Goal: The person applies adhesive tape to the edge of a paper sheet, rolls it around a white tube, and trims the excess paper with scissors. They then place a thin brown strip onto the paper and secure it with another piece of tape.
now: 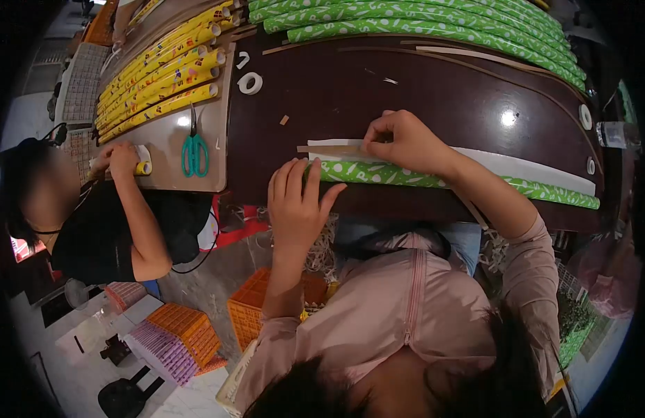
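Observation:
A partly rolled sheet of green patterned wrapping paper lies along the front edge of the dark table, its white underside showing behind the roll. A narrow brown strip runs along the white margin near the left end, its tip sticking out past the paper. My right hand is closed, fingertips pinched at that strip's right part. My left hand rests at the roll's left end, fingers spread and touching its edge. What lies beneath my right palm is hidden.
Green rolls are stacked at the back, yellow rolls at the left. Teal scissors, a white tape roll and loose brown strips lie about. A co-worker handles a yellow roll at left. Orange crates stand below.

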`<state>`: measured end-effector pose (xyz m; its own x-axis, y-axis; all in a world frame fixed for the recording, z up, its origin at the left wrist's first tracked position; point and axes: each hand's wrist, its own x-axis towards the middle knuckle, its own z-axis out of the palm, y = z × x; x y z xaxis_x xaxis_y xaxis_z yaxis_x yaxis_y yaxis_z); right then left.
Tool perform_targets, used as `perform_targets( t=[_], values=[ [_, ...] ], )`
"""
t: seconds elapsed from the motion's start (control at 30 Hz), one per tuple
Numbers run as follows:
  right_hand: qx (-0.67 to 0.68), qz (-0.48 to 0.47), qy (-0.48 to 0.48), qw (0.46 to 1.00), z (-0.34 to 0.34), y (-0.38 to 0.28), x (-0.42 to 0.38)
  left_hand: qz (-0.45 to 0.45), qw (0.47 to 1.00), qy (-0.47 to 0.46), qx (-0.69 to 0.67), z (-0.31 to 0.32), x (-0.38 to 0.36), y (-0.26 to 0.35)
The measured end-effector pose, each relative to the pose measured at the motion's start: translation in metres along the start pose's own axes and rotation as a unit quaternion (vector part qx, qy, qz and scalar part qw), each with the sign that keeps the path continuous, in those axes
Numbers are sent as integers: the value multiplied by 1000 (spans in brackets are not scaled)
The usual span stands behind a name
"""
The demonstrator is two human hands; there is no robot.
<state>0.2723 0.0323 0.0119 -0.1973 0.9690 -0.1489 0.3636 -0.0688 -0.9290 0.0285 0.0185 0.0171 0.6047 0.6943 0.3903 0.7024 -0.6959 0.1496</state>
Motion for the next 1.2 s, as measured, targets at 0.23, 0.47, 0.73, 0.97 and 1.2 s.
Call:
perform_targets(
  t=[0.23,0.47,0.73,0.97,1.2],
  values=[
    [-16,46,-15,999,0,-5,1,-1,999,-16,-29,3,0,6],
    [-22,-6,9,1000,2,5,3,15,998,-35,-45,7,5,8],
    [-52,-22,22,998,2,4,1,-1,996,-77,-54,9,6,5],
    [-79,-26,27,996,5,5,0,-10,993,-94,-68,6,7,7],
    [-96,-33,21,995,4,4,1,14,994,-96,-49,4,11,7]
  ],
)
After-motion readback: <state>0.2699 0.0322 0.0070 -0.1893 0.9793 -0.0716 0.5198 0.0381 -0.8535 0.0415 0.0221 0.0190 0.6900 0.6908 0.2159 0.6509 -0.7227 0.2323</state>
